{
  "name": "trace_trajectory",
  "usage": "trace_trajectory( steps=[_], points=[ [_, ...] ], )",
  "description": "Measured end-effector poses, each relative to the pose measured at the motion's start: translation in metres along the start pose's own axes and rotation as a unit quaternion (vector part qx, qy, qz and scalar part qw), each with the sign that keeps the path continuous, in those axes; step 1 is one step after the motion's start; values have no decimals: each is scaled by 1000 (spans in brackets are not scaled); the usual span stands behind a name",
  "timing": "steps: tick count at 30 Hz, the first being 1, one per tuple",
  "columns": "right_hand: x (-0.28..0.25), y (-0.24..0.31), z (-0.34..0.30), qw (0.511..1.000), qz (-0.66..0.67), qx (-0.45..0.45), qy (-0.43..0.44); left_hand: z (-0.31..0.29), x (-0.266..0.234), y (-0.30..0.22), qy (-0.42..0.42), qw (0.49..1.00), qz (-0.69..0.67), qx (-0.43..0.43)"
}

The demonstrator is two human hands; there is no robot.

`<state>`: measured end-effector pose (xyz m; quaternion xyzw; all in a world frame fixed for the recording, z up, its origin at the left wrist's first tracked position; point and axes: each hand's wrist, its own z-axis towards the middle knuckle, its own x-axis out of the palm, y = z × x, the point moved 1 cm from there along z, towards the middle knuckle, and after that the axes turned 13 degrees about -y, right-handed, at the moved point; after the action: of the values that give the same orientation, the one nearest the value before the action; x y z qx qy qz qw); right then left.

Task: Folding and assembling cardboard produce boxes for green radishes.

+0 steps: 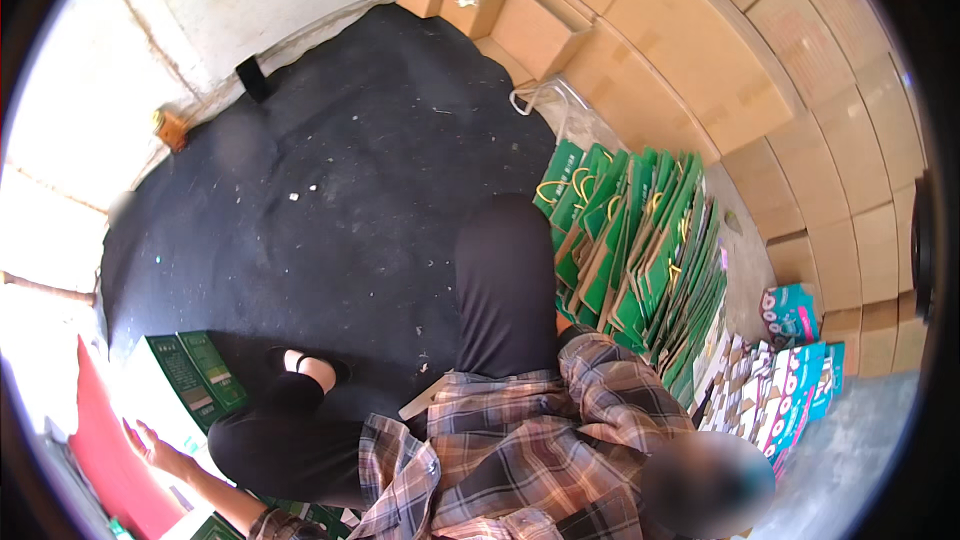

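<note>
My left hand [160, 452] is stretched out at the lower left, fingers apart, with nothing seen in it. It is nearest to a red sheet-like surface [120, 445], and I cannot tell whether it touches it. A green printed carton [200, 380] stands just beyond this hand. At the right, my right hand [565, 323] reaches beside my knee to a row of flattened green carry boxes [640, 240] with yellow cord handles. Only a sliver of that hand shows; its fingers are hidden between my leg and the boxes.
Black sheeting [300, 180] covers the floor ahead. Brown cartons [690, 50] are stacked along the right, with open ones [540, 30] at the far end. Blue-and-pink packages [795, 390] lie at the lower right. A dark flat object [253, 78] leans by the far-left wall.
</note>
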<state>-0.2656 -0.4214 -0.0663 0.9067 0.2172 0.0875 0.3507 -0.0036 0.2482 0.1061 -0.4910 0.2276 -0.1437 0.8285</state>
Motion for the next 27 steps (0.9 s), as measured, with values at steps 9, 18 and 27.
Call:
trace_trajectory(
  steps=[9,18,27],
  points=[
    [46,-9,41,980,26,162,110,-124,107,-117,174,937,3,304],
    [-31,109,-42,977,19,-66,201,-151,153,-72,353,898,25,262],
    [-341,59,-25,831,378,-196,-358,-175,160,-72,392,838,79,372]
  ],
)
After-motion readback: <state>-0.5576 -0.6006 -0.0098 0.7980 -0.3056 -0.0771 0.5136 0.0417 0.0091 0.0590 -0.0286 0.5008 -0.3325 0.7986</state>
